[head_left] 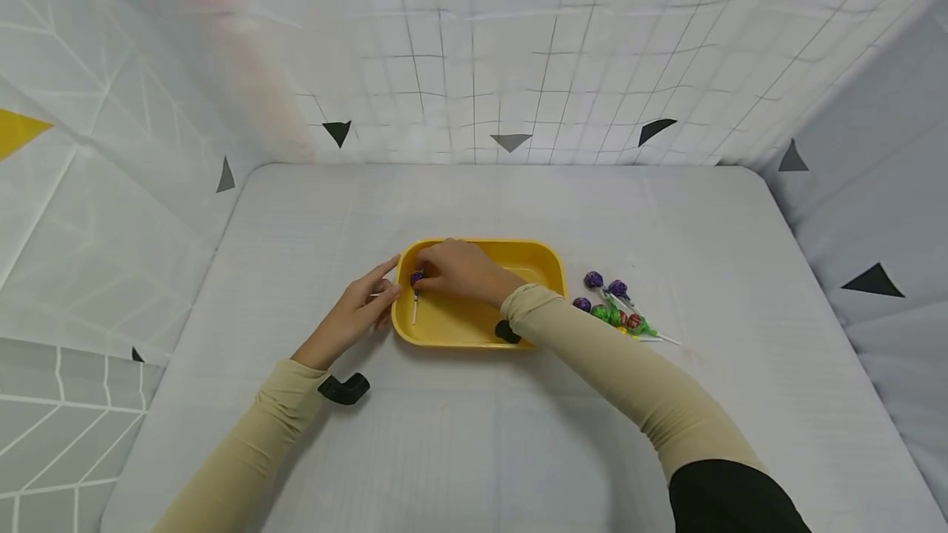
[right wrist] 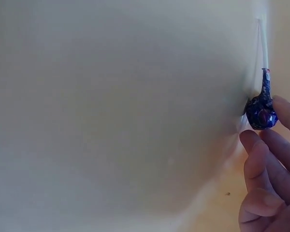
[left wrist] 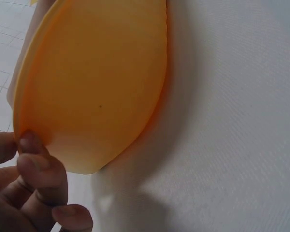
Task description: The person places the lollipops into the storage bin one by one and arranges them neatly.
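Right hand (head_left: 462,266): thumb and fingertips look clamped on the candy head of the purple-wrapped lollipop (right wrist: 262,115), inside the left end of the yellow tray (head_left: 459,323), white stick (head_left: 415,310) running from the grip toward the near wall. Left hand (head_left: 355,311) is just left of that grip, fingertips and thumb against the tray's rim; can't tell if it's pinching or only bracing. I'd keep left pressure light so the tray doesn't skid, lay the stick flat before releasing, then lift straight up. Loose lollipops (head_left: 601,313) lie well right of the grip, outside the tray; mind the forearm there
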Tool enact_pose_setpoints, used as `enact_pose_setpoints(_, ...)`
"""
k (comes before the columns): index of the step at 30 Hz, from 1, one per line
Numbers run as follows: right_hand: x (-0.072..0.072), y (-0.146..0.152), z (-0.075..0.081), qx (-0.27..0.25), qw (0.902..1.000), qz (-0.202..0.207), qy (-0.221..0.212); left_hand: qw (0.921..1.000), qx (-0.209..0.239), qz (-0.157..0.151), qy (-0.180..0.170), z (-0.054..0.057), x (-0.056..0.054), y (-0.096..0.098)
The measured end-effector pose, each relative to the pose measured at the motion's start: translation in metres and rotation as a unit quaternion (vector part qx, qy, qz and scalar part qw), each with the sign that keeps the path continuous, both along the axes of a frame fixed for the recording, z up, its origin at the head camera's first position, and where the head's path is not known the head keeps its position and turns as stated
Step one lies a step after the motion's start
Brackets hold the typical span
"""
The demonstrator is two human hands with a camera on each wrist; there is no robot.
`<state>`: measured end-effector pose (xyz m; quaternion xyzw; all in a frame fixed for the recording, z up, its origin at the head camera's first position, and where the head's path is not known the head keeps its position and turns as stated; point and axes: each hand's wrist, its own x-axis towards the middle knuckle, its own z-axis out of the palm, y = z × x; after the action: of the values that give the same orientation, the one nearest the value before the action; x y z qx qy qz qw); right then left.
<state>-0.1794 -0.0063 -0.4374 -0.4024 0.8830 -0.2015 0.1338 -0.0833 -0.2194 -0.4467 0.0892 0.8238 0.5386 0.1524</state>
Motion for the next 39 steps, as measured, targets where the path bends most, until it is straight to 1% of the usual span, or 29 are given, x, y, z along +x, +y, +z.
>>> enact_pose_setpoints(8, 0.000, 0.003, 0.007, 0.007, 0.9999, -0.007, -0.008, 1.0000, 0.001, 0.000, 0.001, 0.002, 0.000, 0.000)
enact_pose_setpoints(18, -0.001, 0.012, 0.017, -0.002, 0.9998, -0.005, -0.017, 1.0000, 0.008, -0.002, 0.003, 0.000, 0.000, -0.001)
enact_pose_setpoints(22, -0.002, 0.013, 0.021, 0.007, 0.9998, -0.008, -0.018, 1.0000, 0.010, -0.002, -0.001, 0.001, 0.001, -0.001)
enact_pose_setpoints(31, -0.001, 0.020, 0.036, 0.026, 0.9996, -0.007, -0.010, 1.0000, 0.007, -0.002, 0.005, -0.001, 0.001, -0.002)
enact_pose_setpoints(39, -0.001, 0.034, 0.052, 0.011, 0.9999, -0.011, -0.003, 1.0000, 0.009, 0.003, 0.000, 0.000, 0.000, 0.000)
